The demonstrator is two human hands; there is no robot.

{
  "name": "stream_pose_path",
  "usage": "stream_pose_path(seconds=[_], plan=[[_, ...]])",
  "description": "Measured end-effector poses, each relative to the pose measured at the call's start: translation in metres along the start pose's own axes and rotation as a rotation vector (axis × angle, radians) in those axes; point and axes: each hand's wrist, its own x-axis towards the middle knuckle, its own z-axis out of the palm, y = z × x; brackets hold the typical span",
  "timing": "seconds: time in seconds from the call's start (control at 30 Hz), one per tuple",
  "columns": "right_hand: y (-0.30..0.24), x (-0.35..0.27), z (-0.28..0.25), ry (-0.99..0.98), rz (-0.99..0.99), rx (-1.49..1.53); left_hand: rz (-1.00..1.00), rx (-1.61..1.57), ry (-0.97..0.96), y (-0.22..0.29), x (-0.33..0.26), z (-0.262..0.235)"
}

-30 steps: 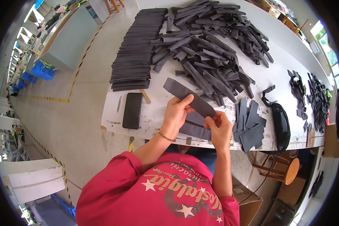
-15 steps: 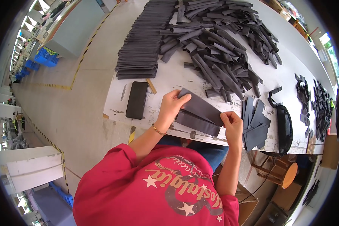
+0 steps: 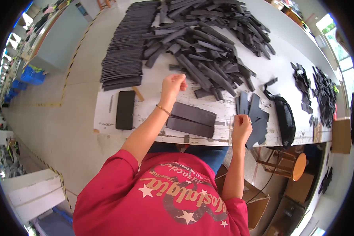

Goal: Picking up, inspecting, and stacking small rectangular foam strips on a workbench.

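Two dark grey fabric strips, a far one (image 3: 194, 112) and a near one (image 3: 190, 126), lie flat side by side on the worn white table (image 3: 153, 131) in front of me. Past their left end, my left hand (image 3: 173, 88) hovers with curled fingers and nothing visible in them. It is close to a loose heap of dark rolled strips (image 3: 208, 59). My right hand (image 3: 242, 129) is at the left edge of some flat black pieces (image 3: 257, 128), thumb and fingers pinched together. Whether anything is between those fingertips I cannot make out.
A long neat stack of dark strips (image 3: 124, 51) stands at the far left. By it lie a black phone (image 3: 125, 110) and a small wooden stick (image 3: 138, 93). On the right are a black mesh pouch (image 3: 285, 122) and more dark scraps (image 3: 326, 98). A wooden stool (image 3: 299, 167) stands below the table.
Both hands have let go of the upper strip, which now lies flat beyond the other. My left hand has risen toward the heap; my right is beside the flat pieces. The view has shifted.
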Motion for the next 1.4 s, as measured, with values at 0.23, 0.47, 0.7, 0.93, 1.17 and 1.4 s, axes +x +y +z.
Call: stream_pose_path(seconds=[0.23,0.47,0.7,0.93,1.17,1.4], plan=[[0.034,0.025,-0.03,0.126,0.116,-0.064,-0.126,-0.118,0.154,-0.027,0.027,0.037],[0.076,0.071,-0.01,0.067,0.111,-0.339,-0.198,-0.22,0.126,-0.005,0.04,0.037],[0.063,0.083,0.029,-0.251,0.008,-0.898,0.023,-0.252,-0.138,0.032,-0.028,0.029],[0.056,0.072,0.022,-0.13,-0.115,-0.671,-0.375,-0.486,-0.254,0.019,-0.067,0.002],[-0.019,0.046,-0.03,-0.062,-0.082,0.141,-0.377,-0.549,-0.451,0.033,-0.093,-0.003],[-0.049,-0.012,-0.026,-0.45,0.162,0.647,-0.376,-0.76,-0.216,0.016,-0.09,0.012]])
